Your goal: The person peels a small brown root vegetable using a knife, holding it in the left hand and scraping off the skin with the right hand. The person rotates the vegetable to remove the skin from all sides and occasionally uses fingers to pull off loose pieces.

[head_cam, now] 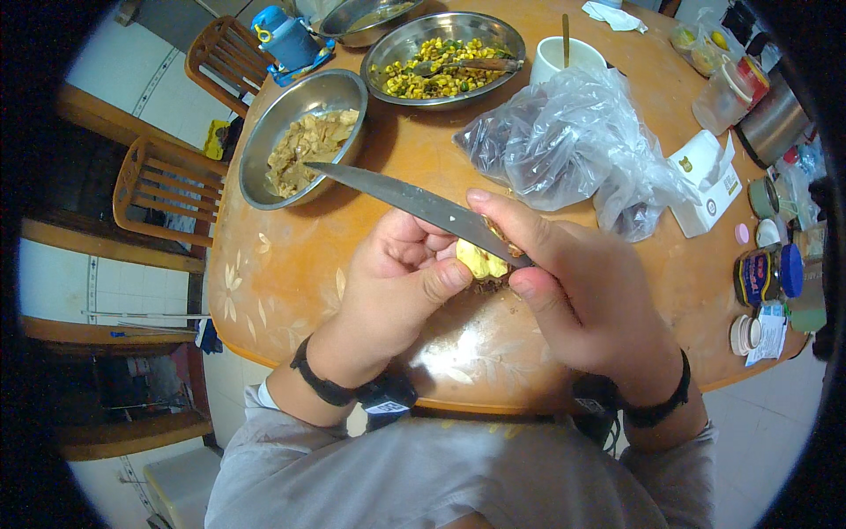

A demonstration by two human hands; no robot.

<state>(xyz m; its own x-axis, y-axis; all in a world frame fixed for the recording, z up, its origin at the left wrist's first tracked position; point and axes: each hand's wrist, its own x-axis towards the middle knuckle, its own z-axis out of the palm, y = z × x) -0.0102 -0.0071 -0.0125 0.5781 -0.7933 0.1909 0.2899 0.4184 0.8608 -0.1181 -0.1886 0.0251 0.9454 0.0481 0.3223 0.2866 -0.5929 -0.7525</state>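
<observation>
My left hand (403, 281) pinches a small, lumpy yellow piece of food (481, 260) between thumb and fingers. In my right hand (581, 284) is a knife with a long dark metal blade (396, 198), its tip pointing to the upper left. The blade's near part lies against or just over the top of the yellow piece; contact is hard to make out. My right fingers cover the handle. Brown peel-like scraps (489, 285) show just below the yellow piece, between my hands.
Beyond my hands on the wooden table (284, 291) stand a metal bowl of pale brown pieces (251, 175), a metal basin of yellow pieces with a spoon (377, 89), and a clear plastic bag (555, 145) with dark contents. A tissue box (710, 188) and jars (757, 276) line the right side.
</observation>
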